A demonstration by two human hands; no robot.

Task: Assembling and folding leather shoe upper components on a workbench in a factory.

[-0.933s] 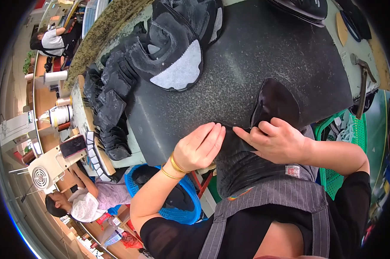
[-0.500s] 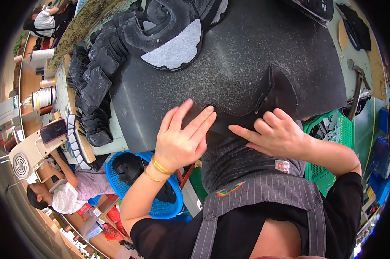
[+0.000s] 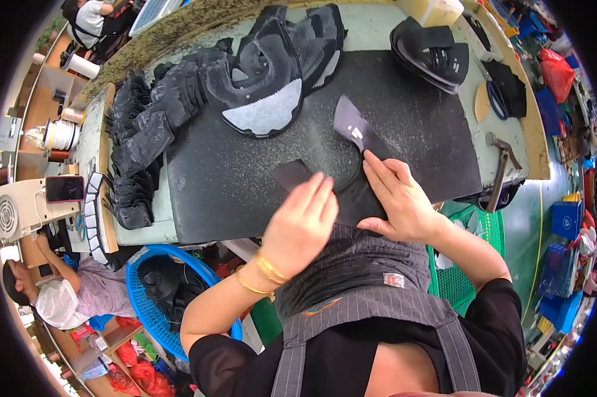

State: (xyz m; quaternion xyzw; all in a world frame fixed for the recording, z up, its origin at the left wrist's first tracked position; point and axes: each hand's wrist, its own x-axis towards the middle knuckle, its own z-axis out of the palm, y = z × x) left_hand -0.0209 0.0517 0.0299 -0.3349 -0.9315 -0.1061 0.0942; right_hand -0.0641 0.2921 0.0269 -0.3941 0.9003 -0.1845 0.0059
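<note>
A curved black shoe-upper piece [image 3: 353, 126] lies on the dark work mat [image 3: 226, 205] at its near edge. Its two arms point away from me, and the right one carries a small white mark. My left hand [image 3: 300, 221] rests over the left part of the piece with fingers stretched forward. My right hand [image 3: 403, 202] lies along the right arm, fingers extended and thumb apart. Part of the piece is hidden under both hands. Beyond them sits a pile of curved black uppers [image 3: 262, 116] with a pale grey toe patch on top.
Stacked black pieces [image 3: 146, 139] line the table's left side. Another black stack [image 3: 434, 56] stands far right, with a hammer [image 3: 499, 165] nearer. A blue basket [image 3: 140, 284] and a green basket [image 3: 493, 235] flank me below table height. A co-worker [image 3: 80, 291] sits at left.
The right arm of the piece, earlier folded up near my right hand, now lies spread out with its white mark showing. My right hand has uncurled and moved onto it; the view has shifted.
</note>
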